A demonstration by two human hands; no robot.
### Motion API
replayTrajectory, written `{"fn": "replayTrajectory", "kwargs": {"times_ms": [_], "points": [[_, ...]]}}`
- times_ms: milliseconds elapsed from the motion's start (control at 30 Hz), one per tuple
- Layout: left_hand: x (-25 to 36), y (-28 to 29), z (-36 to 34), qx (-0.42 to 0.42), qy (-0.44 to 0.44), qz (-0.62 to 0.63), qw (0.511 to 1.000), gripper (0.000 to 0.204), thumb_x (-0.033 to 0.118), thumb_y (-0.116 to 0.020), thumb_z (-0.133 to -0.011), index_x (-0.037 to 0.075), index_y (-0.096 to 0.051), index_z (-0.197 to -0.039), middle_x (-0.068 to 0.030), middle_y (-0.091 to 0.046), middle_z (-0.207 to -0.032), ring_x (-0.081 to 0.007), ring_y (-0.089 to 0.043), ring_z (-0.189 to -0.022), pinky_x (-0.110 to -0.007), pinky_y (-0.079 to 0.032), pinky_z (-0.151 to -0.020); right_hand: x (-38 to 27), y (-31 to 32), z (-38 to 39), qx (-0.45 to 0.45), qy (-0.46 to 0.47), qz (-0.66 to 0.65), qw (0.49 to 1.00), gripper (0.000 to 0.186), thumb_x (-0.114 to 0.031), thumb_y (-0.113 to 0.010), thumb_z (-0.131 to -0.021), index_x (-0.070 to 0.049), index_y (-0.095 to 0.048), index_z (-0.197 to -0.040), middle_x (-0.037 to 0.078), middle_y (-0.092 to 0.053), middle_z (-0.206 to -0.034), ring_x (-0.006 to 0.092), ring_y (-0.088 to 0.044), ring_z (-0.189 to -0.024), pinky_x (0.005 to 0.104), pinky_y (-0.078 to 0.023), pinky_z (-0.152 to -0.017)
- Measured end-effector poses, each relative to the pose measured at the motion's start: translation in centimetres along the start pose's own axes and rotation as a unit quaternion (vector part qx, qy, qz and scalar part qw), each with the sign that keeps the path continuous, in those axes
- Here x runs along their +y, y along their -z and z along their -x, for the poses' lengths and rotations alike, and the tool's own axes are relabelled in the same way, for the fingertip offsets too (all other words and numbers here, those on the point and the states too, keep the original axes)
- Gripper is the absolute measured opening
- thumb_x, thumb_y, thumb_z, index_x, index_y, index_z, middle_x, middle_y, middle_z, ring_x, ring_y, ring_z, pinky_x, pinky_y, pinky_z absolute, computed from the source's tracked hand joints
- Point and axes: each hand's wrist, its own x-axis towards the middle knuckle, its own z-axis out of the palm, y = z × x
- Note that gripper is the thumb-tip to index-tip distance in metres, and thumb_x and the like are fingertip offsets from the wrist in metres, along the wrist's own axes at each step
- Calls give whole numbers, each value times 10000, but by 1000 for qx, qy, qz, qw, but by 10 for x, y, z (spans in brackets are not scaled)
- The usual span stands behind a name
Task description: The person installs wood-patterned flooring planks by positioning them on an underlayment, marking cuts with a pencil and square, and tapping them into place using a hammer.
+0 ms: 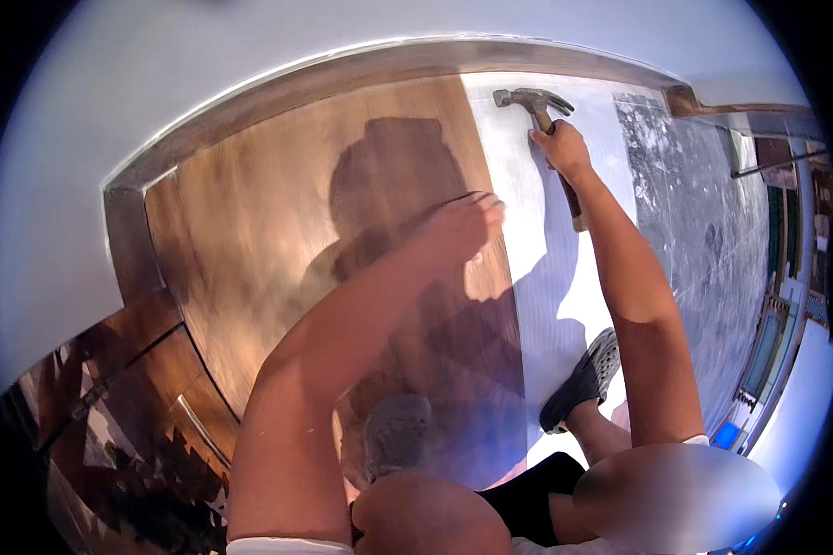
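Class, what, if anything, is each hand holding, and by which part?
The right hand grips a grey-headed metal claw hammer by its brown handle, just below the head. Whether the blurred left hand holds anything cannot be told.

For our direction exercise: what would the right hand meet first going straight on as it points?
Beyond the hammer it grips, the right hand would probably meet the brown trim ahead first, though its height and depth are hard to judge here.

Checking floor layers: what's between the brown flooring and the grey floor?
White sheet, with the hammer, right hand and a shoe over it; head view.
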Motion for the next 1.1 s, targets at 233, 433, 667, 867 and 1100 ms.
{"fn": "replayTrajectory", "kwargs": {"times_ms": [233, 433, 667, 867, 1100], "points": [[3, 1, 20, 36, 165, -39, 985, 663, 385, -587, -927, -3, -431, -1441, -123, -355, -1555, -272, -289, -1461, -382, -184, -1232, 27, -14, 31, 247, 172, 93, 949, 402, -293, -637, -917, 29, -598, -1155, 274, -585, -1228, 419, -566, -1106, 481, -455, -966], [-17, 1, 10, 52, 195, -78, 976, 610, 343, -549, -964, 19, -418, -1464, -113, -310, -1589, -260, -282, -1469, -401, -193, -1229, -1, -55, 184, 205, 302, 5, 931, 462, -138, -595, -928, 13, -511, -1357, 236, -515, -1396, 414, -468, -1309, 471, -352, -1117], [-63, 28, 44, 24, 172, -33, 984, 592, 264, -581, -952, 7, -415, -1458, -154, -358, -1560, -304, -280, -1473, -434, -214, -1218, 21, -108, 250, 58, 323, 48, 943, 621, -196, -638, -901, 32, -421, -1436, 213, -394, -1518, 356, -341, -1437, 450, -251, -1199], [-49, 47, 152, 90, 304, -95, 943, 634, 288, -612, -940, -9, -403, -1459, -189, -341, -1557, -347, -304, -1455, -466, -242, -1201, 27, -111, 263, 75, 302, 69, 948, 648, -183, -650, -881, 43, -412, -1439, 223, -370, -1531, 371, -324, -1443, 464, -254, -1196], [-33, 41, 144, 77, 289, -99, 949, 659, 325, -597, -949, -30, -385, -1462, -170, -335, -1566, -356, -263, -1468, -462, -233, -1205, 12, -109, 279, 92, 264, 63, 958, 677, -223, -666, -877, 52, -407, -1439, 223, -357, -1538, 365, -310, -1450, 464, -247, -1199]]}}
